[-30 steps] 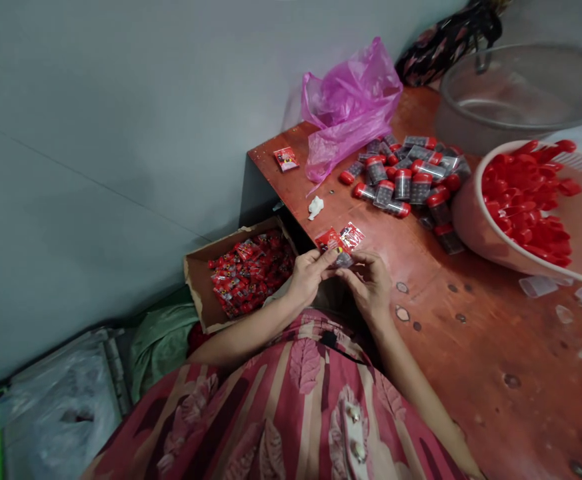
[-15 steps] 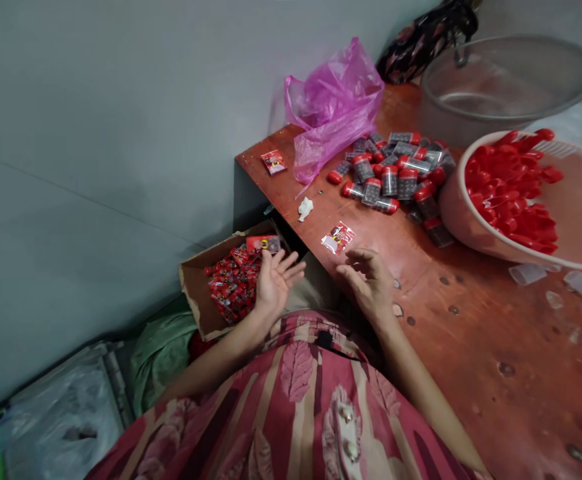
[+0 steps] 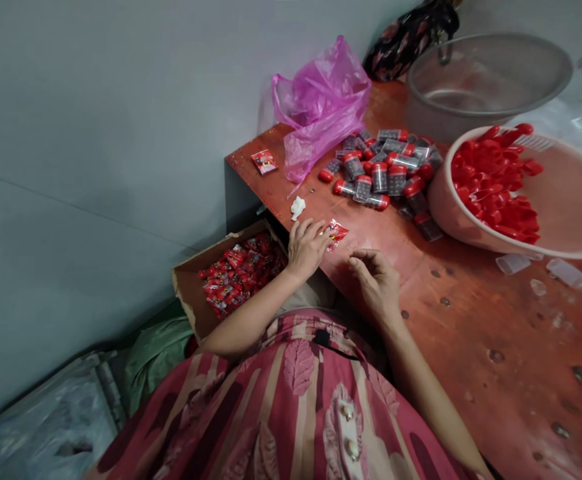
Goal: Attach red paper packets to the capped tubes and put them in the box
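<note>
- Likely pick-up step: left hand (image 3: 307,253), fingers loosely spread, overlaps the red sachet (image 3: 339,233).
- Right hand (image 3: 379,283) curls nearly closed (contents unclear).
- Next calls for a light edge pinch.

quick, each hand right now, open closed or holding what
Left hand: open, partly covering a small red packet; can't tell if touching.
Right hand: loosely curled; can't tell if it holds anything.

The packet (image 3: 338,233) near the centre was glossy plastic; the lower-right tabletop (image 3: 451,360), knotted, worn wood; the box (image 3: 189,288) left of centre, matt cardboard; the upper-centre bag (image 3: 321,90), thin, crinkled plastic.
</note>
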`<act>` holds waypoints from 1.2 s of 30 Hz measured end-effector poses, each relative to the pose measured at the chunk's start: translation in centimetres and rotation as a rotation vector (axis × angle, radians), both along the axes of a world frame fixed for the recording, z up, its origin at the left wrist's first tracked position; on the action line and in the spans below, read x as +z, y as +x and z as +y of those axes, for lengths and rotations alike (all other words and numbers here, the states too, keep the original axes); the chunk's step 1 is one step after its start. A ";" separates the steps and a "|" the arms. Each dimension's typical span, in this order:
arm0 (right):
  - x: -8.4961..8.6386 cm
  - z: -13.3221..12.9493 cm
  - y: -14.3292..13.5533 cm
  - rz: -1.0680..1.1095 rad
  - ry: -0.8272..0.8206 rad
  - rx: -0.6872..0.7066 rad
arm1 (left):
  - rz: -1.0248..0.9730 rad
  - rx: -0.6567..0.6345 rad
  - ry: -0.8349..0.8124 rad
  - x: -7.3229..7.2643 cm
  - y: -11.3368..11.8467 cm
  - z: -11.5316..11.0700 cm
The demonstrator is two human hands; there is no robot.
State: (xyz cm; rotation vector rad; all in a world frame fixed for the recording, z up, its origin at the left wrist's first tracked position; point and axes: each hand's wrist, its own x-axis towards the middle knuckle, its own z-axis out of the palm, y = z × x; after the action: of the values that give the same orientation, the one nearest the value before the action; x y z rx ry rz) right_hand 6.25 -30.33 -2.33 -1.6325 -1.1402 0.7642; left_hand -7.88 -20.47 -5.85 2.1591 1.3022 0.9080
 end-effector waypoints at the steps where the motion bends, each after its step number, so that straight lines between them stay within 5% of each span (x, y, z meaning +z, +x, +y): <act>1: 0.1 0.2 0.2 -0.002 -0.008 0.001 | -0.016 0.016 -0.006 -0.2 0.1 -0.1; 5: 0.2 1.8 0.6 0.054 -0.015 -0.032 | -0.055 0.059 -0.015 -0.3 0.5 -0.5; 9: -0.1 4.1 0.4 0.383 -0.052 -0.031 | -0.104 0.066 -0.002 0.1 0.9 -0.9; 15: 0.1 5.7 0.3 0.507 -0.014 -0.068 | -0.293 -0.014 -0.110 2.1 0.8 -1.5; 18: 0.8 5.4 0.7 0.524 0.020 -0.046 | -0.534 -0.028 -0.367 3.4 0.4 -1.7; 21: 1.7 5.1 1.1 0.510 -0.028 0.064 | -0.729 -0.070 -0.806 3.9 0.1 -1.6; 24: 2.3 5.0 1.6 0.403 -0.093 0.151 | -0.785 -0.113 -1.042 3.8 0.2 -1.5; 27: 2.7 5.0 2.9 0.126 -0.114 0.159 | -0.796 -0.091 -1.058 3.5 0.4 -1.6; 32: 2.6 5.0 7.9 -0.697 -0.109 -0.303 | -0.913 0.112 -1.030 3.4 1.1 -1.6; 36: 1.2 4.8 10.9 -0.860 -0.245 -0.372 | -0.945 0.194 -1.046 3.6 1.6 -1.5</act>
State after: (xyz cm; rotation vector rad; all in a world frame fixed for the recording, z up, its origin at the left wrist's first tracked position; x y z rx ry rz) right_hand 17.19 -25.50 -1.11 -2.3985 -1.2704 -0.0856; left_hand -6.24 -21.94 -2.29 0.6593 1.0748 0.8452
